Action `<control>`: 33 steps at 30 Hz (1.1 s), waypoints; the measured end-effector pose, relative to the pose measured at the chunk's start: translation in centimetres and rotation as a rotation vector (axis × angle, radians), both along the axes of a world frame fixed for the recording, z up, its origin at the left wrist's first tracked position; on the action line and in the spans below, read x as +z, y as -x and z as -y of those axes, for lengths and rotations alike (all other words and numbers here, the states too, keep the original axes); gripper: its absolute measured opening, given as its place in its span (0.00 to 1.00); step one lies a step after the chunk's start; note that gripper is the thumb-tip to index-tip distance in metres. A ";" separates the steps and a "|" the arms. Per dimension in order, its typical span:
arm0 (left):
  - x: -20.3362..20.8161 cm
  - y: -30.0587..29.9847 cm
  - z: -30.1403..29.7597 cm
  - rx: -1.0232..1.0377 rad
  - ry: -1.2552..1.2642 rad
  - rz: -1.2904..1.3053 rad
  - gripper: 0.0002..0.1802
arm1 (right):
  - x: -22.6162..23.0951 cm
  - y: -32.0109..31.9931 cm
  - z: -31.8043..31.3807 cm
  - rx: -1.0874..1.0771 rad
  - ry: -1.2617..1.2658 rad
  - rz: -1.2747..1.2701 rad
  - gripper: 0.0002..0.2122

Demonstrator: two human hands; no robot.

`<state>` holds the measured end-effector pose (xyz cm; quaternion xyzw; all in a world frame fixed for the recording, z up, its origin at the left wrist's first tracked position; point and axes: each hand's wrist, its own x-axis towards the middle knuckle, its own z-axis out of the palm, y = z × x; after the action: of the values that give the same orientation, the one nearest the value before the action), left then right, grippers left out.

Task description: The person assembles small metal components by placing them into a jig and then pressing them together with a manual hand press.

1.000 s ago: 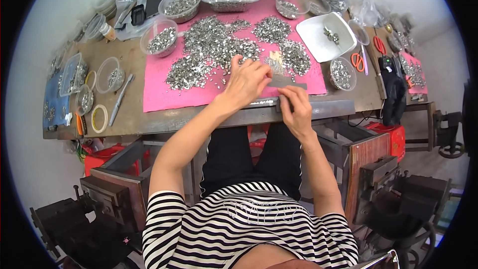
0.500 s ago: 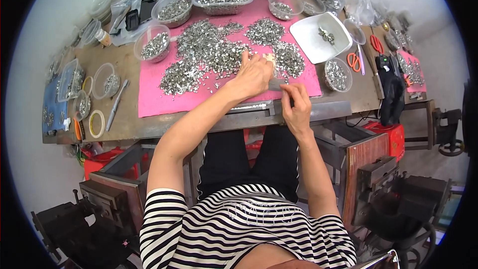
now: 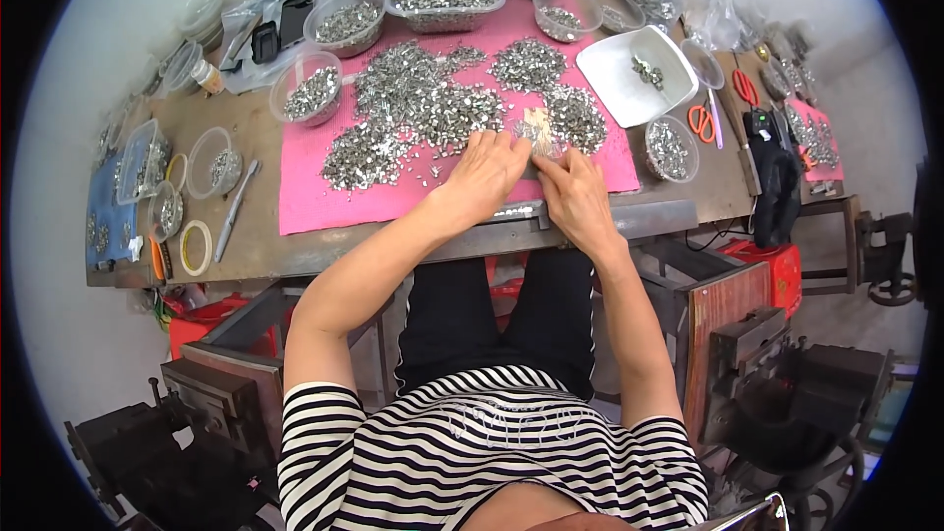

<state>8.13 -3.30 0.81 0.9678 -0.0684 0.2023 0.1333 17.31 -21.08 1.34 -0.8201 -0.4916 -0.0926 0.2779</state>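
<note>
Pink mat [image 3: 305, 211] on counter [image 3: 264, 182]. Metal bits [image 3: 423, 103] heaped on mat, just beyond hands. Left hand [image 3: 486, 175], right hand [image 3: 577, 199] close together, fingertips lowered; cannot tell whether clamped on anything. White tray [image 3: 615, 93] farther back.

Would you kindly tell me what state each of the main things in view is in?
Left hand: fingers bent, low over the pink mat; grip hidden.
Right hand: fingers close beside the left hand's; grip hidden.
Pink mat: spread out, partly covered.
Metal pieces: loose, in heaps on the mat.
Large rectangular tub: uncovered, well filled with pieces.
White tray: uncovered, mostly bare, one small cluster inside.
</note>
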 end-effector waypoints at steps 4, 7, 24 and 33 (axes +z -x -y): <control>-0.1 -0.1 -0.2 -0.006 0.185 -0.020 0.12 | -0.5 -0.3 0.9 0.016 -0.024 -0.048 0.12; -0.2 0.7 -0.4 -0.060 0.388 0.082 0.11 | -0.4 -0.4 1.3 0.077 -0.077 -0.118 0.10; 1.3 6.8 2.3 0.148 0.844 0.037 0.15 | 0.3 -1.4 0.2 0.069 -0.159 -0.260 0.06; 0.8 6.5 2.9 0.105 0.806 0.132 0.19 | -0.6 -1.3 -0.4 0.039 -0.072 -0.056 0.06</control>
<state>1.62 -6.19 1.60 0.8250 0.0574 0.2812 0.4868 18.62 -20.64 0.76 -0.8021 -0.4959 -0.0818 0.3225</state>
